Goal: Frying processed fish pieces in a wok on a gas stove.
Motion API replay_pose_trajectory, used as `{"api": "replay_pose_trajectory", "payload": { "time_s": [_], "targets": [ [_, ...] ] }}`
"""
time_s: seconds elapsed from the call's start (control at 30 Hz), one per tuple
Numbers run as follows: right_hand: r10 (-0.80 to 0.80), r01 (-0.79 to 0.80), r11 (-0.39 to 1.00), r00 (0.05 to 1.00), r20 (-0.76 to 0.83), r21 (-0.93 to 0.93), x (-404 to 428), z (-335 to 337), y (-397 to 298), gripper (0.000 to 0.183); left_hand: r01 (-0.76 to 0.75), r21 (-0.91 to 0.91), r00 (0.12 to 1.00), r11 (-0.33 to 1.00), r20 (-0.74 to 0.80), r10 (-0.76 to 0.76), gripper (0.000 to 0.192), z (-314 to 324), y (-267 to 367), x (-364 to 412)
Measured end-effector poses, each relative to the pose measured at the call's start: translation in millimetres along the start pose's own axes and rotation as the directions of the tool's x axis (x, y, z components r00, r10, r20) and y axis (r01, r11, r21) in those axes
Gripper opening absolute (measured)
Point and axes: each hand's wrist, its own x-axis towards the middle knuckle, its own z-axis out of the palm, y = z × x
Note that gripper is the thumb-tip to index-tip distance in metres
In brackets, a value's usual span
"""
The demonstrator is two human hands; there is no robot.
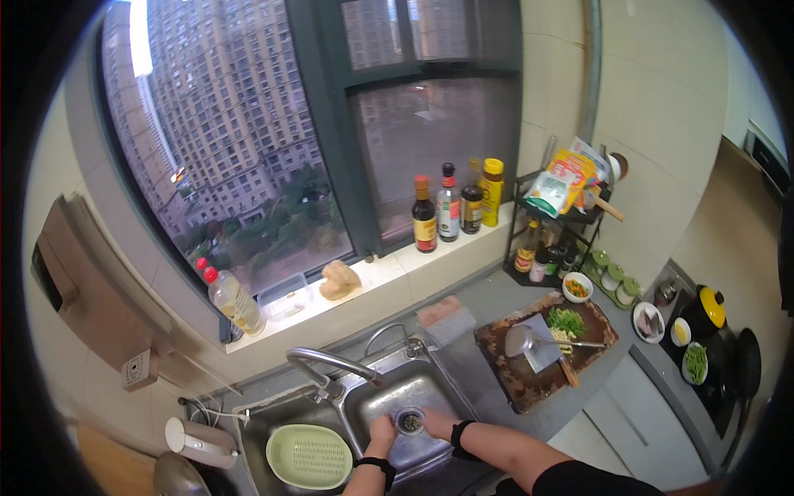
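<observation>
My left hand (383, 428) and my right hand (438, 424) are low in the right basin (397, 406) of a stainless steel sink, on either side of the drain strainer (410, 422). The fingers of both hands curl near the strainer's rim; whether they grip it or only hover there is unclear. Above the basin hangs the spout of a steel faucet (335, 359). In the left basin sits a pale green plastic colander (310, 456), beside my left wrist. Black bands circle both wrists.
Right of the sink, a cutting board (515, 387) carries a cleaver (538, 347), a spatula (521, 341) and chopped greens (567, 321). A cloth (445, 319) lies behind the sink. Sauce bottles (448, 204) line the windowsill. An electric kettle (201, 443) stands left; bowls and a stove (713, 384) are far right.
</observation>
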Motion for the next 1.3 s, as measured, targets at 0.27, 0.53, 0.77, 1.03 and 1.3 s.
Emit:
{"api": "replay_pose_trajectory", "payload": {
  "time_s": [0.27,0.53,0.77,1.03,1.3],
  "targets": [
    [-0.198,0.183,0.936,0.98,-0.018,-0.3,-14.0,-100.6,-106.2,0.03,-0.179,-0.123,0.917,0.976,-0.38,0.12,0.025,-58.7,26.4,-43.2],
    [-0.169,0.182,0.899,0.983,0.069,-0.397,-28.0,-102.0,-113.2,0.035,-0.096,-0.354,0.991,0.93,-0.124,0.056,0.097,-18.3,-29.9,-55.7],
    [0.059,0.114,0.932,0.888,0.456,-0.344,-93.2,-170.9,-88.7,0.04,0.139,0.074,0.982,0.987,0.122,-0.147,0.071,-19.0,-62.1,-40.8],
    [0.138,-0.03,0.945,0.94,-0.311,0.326,-265.7,-254.5,44.9,0.03,-0.024,-0.024,0.975,0.999,-0.223,0.018,0.032,-22.0,128.6,-69.1],
    [0.642,-0.747,0.642,0.648,-0.41,-0.176,-477.3,-285.5,195.2,0.013,-0.499,-0.498,0.77,0.709,0.12,0.626,0.05,53.4,419.5,-74.2]
  ]
}}
